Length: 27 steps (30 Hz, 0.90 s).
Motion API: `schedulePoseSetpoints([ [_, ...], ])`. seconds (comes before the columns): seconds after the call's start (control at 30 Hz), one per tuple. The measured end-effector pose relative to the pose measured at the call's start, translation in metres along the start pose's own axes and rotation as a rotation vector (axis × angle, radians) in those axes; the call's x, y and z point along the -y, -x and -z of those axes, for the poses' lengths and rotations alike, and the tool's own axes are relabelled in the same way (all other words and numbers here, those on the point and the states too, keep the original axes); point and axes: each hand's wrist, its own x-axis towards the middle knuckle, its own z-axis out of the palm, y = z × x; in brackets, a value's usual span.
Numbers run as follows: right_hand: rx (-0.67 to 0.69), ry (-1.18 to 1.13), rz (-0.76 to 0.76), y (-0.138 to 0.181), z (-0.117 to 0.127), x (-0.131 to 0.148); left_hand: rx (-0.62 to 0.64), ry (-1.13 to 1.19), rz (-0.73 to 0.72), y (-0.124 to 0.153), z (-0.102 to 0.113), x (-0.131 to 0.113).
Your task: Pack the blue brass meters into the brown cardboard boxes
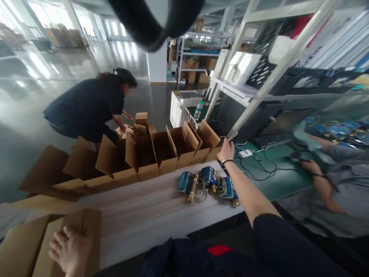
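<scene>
My left hand (70,248) lies with its fingers spread on a closed cardboard box (92,234) at the lower left. My right hand (226,151) is at the right end of a row of open cardboard boxes (167,166), next to a white rack post. Its fingers look curled, and whether they grip the box's edge is hidden. On the pale table (138,215), near my right forearm, lie several blue meters (186,182) with brass fittings and coiled grey cables.
Beyond the boxes a co-worker (86,104) bends over, hands at smaller cardboard pieces (141,129). At right, another person's hand (311,167) is over a green bench (276,181) with cables, a laptop (271,134) and more blue meters (337,129). A white rack post (245,115) rises beside my right hand.
</scene>
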Motion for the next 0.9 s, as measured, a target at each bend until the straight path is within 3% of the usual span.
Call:
schedulePoseSetpoints([
  [0.1, 0.263, 0.174, 0.171, -0.014, -0.008, -0.022, 0.035, 0.041, 0.049, 0.01, -0.004, -0.017],
  [0.2, 0.325, 0.192, 0.263, -0.003, -0.003, -0.034, 0.07, 0.08, 0.015, 0.023, -0.01, -0.033],
  [0.3, 0.333, 0.201, 0.288, 0.024, 0.026, -0.041, 0.136, 0.134, -0.091, 0.038, -0.015, -0.051],
  [0.37, 0.221, 0.188, 0.27, 0.053, 0.06, -0.04, 0.225, 0.217, -0.178, 0.05, -0.016, -0.07],
  [0.47, -0.127, 0.054, 0.309, 0.107, 0.123, -0.023, 0.375, 0.425, -0.362, 0.077, -0.01, -0.107],
  [0.53, -0.357, -0.111, 0.438, 0.145, 0.162, -0.001, 0.43, 0.59, -0.572, 0.098, 0.004, -0.132],
  [0.6, -0.425, -0.24, 0.525, 0.178, 0.188, 0.029, 0.416, 0.751, -0.827, 0.116, 0.025, -0.152],
  [0.67, -0.303, -0.339, 0.6, 0.205, 0.195, 0.068, 0.354, 0.894, -1.034, 0.128, 0.05, -0.163],
  [0.73, -0.057, -0.426, 0.713, 0.226, 0.184, 0.111, 0.274, 0.999, -1.117, 0.131, 0.071, -0.163],
  [0.8, 0.296, -0.479, 0.927, 0.24, 0.161, 0.15, 0.261, 1.024, -1.085, 0.127, 0.082, -0.156],
  [0.9, 0.641, -0.486, 1.191, 0.248, 0.123, 0.182, 0.405, 0.867, -1.003, 0.109, 0.077, -0.136],
])
